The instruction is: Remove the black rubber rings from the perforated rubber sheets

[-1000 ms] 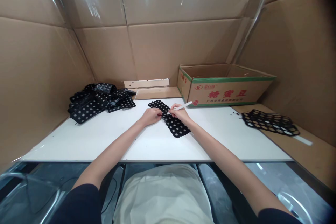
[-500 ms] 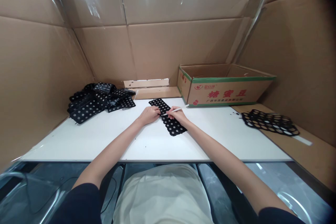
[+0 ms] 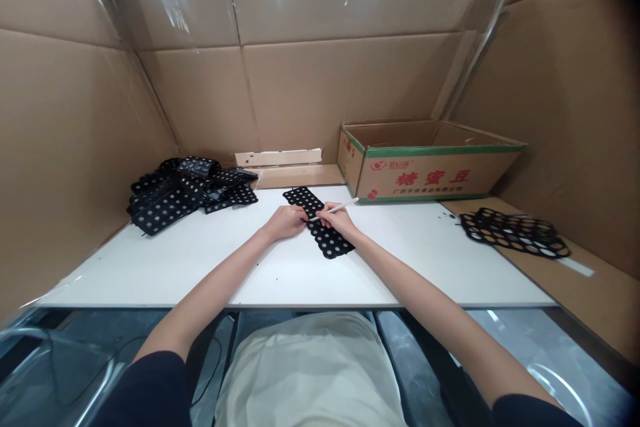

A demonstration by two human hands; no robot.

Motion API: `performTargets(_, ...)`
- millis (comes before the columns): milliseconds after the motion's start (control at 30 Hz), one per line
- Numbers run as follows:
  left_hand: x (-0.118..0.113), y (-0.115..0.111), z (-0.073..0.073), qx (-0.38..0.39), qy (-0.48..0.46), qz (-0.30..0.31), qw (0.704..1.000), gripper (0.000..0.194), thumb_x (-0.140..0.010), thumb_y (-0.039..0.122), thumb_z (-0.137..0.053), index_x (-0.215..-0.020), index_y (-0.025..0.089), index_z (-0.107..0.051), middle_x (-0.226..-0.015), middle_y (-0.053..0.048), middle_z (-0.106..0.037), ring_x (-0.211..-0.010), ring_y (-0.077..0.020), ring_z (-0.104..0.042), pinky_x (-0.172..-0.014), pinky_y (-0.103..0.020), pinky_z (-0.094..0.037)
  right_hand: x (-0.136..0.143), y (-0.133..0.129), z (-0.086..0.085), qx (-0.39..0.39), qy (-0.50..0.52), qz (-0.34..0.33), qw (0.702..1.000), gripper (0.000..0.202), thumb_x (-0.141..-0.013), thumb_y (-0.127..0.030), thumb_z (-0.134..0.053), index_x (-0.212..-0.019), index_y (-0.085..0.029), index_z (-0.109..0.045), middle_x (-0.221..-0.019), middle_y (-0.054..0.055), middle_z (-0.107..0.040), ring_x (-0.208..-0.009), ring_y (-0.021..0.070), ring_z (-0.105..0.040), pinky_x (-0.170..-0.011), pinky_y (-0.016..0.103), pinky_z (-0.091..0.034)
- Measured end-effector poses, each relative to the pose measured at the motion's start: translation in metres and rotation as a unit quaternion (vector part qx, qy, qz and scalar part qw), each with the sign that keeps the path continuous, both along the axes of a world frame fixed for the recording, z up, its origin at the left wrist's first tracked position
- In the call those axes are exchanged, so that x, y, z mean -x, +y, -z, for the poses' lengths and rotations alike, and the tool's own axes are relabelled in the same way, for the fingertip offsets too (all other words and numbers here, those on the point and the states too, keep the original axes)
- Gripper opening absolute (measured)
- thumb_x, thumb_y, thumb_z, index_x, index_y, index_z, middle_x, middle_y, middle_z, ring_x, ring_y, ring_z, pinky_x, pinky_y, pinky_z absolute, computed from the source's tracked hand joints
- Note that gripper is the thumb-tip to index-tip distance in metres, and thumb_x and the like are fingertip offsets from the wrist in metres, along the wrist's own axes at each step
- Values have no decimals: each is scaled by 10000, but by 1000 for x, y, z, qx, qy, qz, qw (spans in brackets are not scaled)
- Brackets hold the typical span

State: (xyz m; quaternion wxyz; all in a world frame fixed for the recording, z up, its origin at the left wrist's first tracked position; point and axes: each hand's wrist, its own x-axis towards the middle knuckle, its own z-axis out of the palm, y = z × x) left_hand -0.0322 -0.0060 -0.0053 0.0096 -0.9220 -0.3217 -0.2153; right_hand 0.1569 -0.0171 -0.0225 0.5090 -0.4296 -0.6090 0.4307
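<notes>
A black sheet with rows of pale round dots and scalloped edges [image 3: 330, 241] lies slanted on the white table, in front of me. Its left edge, about halfway along, is under the curled fingers of my left hand [image 3: 287, 221], which pinch there. In my right hand [image 3: 337, 217] is a slim white pen-like tool [image 3: 349, 204], held like a pen. The tool's tip points left onto the sheet close to my left fingertips; what it touches is too small to make out.
A heap of similar black dotted pieces [image 3: 175, 193] lies at the left. On the right rests a black net-like sheet with large round holes [image 3: 515, 233]. An open cardboard box with green edges [image 3: 430, 173] stands at the back right. Cardboard walls [image 3: 310, 80] enclose the table [image 3: 320, 287].
Both hands stay almost in place at the sheet. The white tool has shifted very slightly, while the sheet and everything around it look the same.
</notes>
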Motion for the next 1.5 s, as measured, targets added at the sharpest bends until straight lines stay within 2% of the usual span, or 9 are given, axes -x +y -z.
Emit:
performTargets(400, -2, 0, 5, -11, -19, -23, 1000, 146, -758, 183, -536, -807, 198, -673, -840, -7, -688, -784, -138, -626, -660, -218, -439, 7, -8, -2, -24, 0, 3, 1000, 265, -654, -312, -606, -536, -200, -398, -396, -49, -465, -351, 68, -385, -384, 202, -283)
performTargets(600, -4, -1, 8, -18, -27, -17, 999, 158, -776, 172, -516, -787, 188, -673, -824, -17, -691, -767, -131, -620, -661, -217, -434, 12, -9, 5, -19, -7, 34, 999, 242, -657, -275, -589, -536, -199, -394, -414, -46, -472, -366, 73, -403, -394, 205, -301)
performTargets(800, -6, -4, 7, -27, -33, -37, 998, 152, -765, 156, -528, -744, 178, -677, -756, -14, -683, -697, -122, -608, -619, -212, -414, 14, -7, 9, -26, -11, 23, 999, 216, -634, -288, -604, -556, -195, -425, -427, -49, -481, -378, 83, -425, -385, 205, -316)
performTargets(1000, -6, -4, 9, -23, -41, -41, 998, 150, -772, 163, -541, -783, 187, -689, -781, -11, -695, -719, -121, -615, -635, -205, -416, 7, 1, 4, 45, 5, -28, 999, 212, -591, -262, -649, -556, -185, -454, -436, -20, -544, -400, 96, -492, -409, 205, -381)
performTargets(1167, -6, -2, 9, -5, -49, -50, 998, 146, -765, 171, -549, -794, 186, -692, -792, -12, -705, -735, -127, -624, -656, -206, -423, 0, 1, -2, 90, -19, -27, 995, 189, -563, -223, -689, -572, -163, -509, -482, 4, -591, -442, 106, -538, -450, 209, -429)
performTargets(1267, -5, -1, 10, 3, -57, -47, 997, 146, -767, 179, -547, -790, 186, -692, -793, -9, -706, -732, -125, -626, -660, -204, -421, -2, -1, -4, 74, -37, -32, 996, 191, -558, -224, -700, -604, -159, -526, -495, 2, -594, -468, 117, -561, -461, 210, -437)
performTargets(1500, -4, 2, 10, 26, -70, -44, 996, 134, -762, 198, -557, -779, 182, -689, -764, -3, -699, -708, -120, -620, -655, -199, -413, -10, 3, -4, -13, -71, -89, 993, 202, -604, -298, -668, -658, -155, -535, -534, -3, -586, -472, 114, -549, -463, 215, -423)
